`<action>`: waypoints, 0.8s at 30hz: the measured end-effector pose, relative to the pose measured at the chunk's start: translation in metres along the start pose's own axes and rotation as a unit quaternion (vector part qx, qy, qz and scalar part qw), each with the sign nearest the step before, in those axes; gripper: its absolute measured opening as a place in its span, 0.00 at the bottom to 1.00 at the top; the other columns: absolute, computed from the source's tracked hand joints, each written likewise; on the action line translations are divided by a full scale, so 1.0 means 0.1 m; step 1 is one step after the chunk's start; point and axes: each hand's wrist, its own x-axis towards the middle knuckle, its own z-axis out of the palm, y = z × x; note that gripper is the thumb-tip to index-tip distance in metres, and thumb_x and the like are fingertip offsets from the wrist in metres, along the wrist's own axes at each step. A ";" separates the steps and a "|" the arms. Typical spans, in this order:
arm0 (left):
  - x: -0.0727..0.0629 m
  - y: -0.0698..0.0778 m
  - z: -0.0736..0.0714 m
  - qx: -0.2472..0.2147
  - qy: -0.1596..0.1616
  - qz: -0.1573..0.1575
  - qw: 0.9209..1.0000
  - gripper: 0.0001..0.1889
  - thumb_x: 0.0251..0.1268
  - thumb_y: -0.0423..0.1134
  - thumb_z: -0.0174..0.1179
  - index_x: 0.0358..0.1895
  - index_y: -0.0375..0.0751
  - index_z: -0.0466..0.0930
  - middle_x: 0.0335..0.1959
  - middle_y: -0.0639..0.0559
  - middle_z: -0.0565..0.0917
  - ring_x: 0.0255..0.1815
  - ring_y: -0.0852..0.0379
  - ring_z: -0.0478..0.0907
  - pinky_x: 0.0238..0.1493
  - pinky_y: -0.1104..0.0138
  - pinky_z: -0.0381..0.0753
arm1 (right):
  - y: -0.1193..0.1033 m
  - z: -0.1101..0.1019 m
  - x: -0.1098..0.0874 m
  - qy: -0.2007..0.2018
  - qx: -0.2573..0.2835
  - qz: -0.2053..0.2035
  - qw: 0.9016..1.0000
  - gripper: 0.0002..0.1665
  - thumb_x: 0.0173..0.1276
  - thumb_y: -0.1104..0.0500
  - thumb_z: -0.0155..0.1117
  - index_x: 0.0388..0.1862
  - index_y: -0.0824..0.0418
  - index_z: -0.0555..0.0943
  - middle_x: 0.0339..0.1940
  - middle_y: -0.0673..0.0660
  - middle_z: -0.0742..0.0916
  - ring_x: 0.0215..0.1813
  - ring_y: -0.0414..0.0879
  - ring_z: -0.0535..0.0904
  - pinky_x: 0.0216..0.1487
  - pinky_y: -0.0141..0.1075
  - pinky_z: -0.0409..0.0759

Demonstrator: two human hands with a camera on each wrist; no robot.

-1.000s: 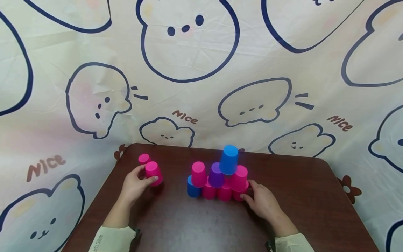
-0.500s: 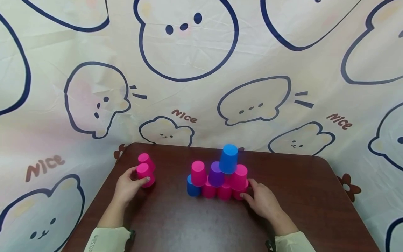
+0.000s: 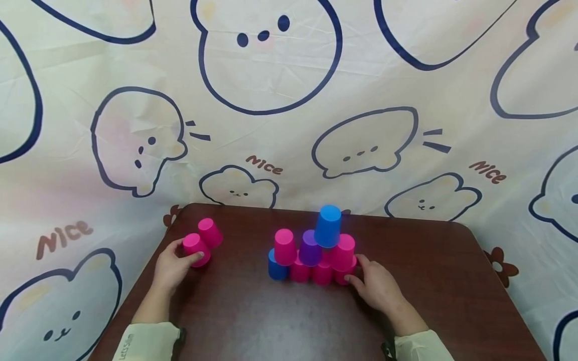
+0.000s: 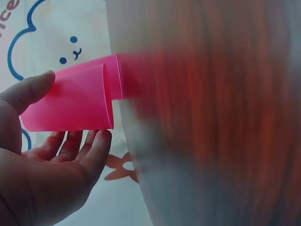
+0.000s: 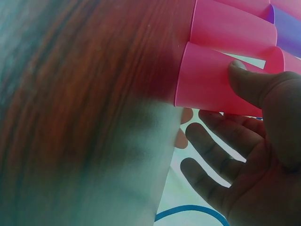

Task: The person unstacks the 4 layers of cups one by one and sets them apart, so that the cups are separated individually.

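My left hand [image 3: 168,271] holds an upside-down pink cup [image 3: 196,249] between thumb and fingers; its rim is close over the table in the left wrist view. Just behind stands a second pink cup [image 3: 210,231]. Right of centre is a cup stack. Its bottom row has a blue cup [image 3: 277,268] at the left end and pink cups beside it. Above sit a pink cup [image 3: 284,245], a purple cup [image 3: 309,248] and another pink cup [image 3: 345,249], with a light blue cup [image 3: 328,225] on top. My right hand [image 3: 380,288] grips the bottom row's rightmost pink cup [image 5: 207,80].
Everything stands on a dark brown wooden table [image 3: 271,321]. A pale cloth [image 3: 289,140] printed with cartoon bears hangs behind the table's far edge. Table surface lies between the two pink cups and the stack.
My left hand has moved left with its pink cup, which now stands further out from the cup behind. The right hand and the stack have stayed in place.
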 end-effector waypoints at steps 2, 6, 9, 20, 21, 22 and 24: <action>0.02 -0.01 -0.02 -0.001 0.007 -0.005 1.000 0.48 0.65 0.44 0.72 0.80 0.29 0.54 0.76 0.26 0.62 0.75 0.26 0.59 0.70 0.35 0.68 | 0.00 0.00 0.00 0.000 -0.001 -0.001 1.000 0.40 0.67 0.45 0.75 0.72 0.57 0.72 0.56 0.59 0.86 0.55 0.57 0.84 0.56 0.59 0.84; 0.06 -0.02 -0.07 -0.003 0.016 -0.016 1.000 0.47 0.66 0.43 0.71 0.80 0.29 0.54 0.76 0.25 0.62 0.74 0.26 0.61 0.70 0.35 0.68 | 0.00 0.00 0.00 -0.001 -0.002 -0.002 1.000 0.40 0.67 0.45 0.75 0.72 0.57 0.72 0.55 0.58 0.86 0.55 0.56 0.84 0.56 0.59 0.84; 0.09 -0.04 -0.10 -0.006 0.014 -0.019 1.000 0.46 0.66 0.42 0.71 0.80 0.29 0.53 0.75 0.25 0.62 0.73 0.26 0.61 0.70 0.36 0.69 | 0.01 0.00 0.00 0.000 -0.004 -0.003 1.000 0.40 0.67 0.45 0.75 0.72 0.57 0.73 0.54 0.58 0.86 0.54 0.56 0.84 0.56 0.58 0.84; 0.13 -0.10 -0.18 -0.007 -0.002 -0.021 1.000 0.47 0.66 0.40 0.70 0.79 0.26 0.52 0.75 0.23 0.61 0.73 0.24 0.60 0.69 0.36 0.70 | -0.01 0.00 0.00 0.000 -0.006 -0.003 1.000 0.40 0.67 0.45 0.75 0.72 0.58 0.73 0.55 0.58 0.86 0.55 0.56 0.84 0.56 0.58 0.84; 0.13 -0.10 -0.19 -0.005 -0.003 -0.021 1.000 0.46 0.66 0.40 0.70 0.79 0.26 0.51 0.75 0.23 0.61 0.73 0.24 0.60 0.69 0.36 0.70 | -0.01 0.00 0.00 0.001 -0.006 -0.002 1.000 0.39 0.67 0.45 0.75 0.72 0.58 0.73 0.55 0.58 0.86 0.55 0.56 0.84 0.56 0.58 0.84; 0.13 -0.10 -0.19 -0.004 -0.003 -0.021 1.000 0.46 0.66 0.40 0.70 0.79 0.25 0.51 0.75 0.22 0.61 0.73 0.23 0.60 0.69 0.36 0.70 | -0.01 0.00 0.00 0.001 -0.006 -0.001 1.000 0.39 0.67 0.45 0.75 0.72 0.58 0.73 0.55 0.58 0.87 0.55 0.56 0.84 0.56 0.58 0.84; 0.13 -0.11 -0.20 -0.001 -0.005 -0.021 1.000 0.46 0.67 0.40 0.69 0.79 0.25 0.51 0.74 0.22 0.61 0.73 0.23 0.60 0.69 0.36 0.70 | -0.01 0.00 0.00 0.002 -0.006 0.001 1.000 0.39 0.67 0.45 0.75 0.72 0.57 0.73 0.55 0.58 0.87 0.55 0.56 0.84 0.57 0.58 0.84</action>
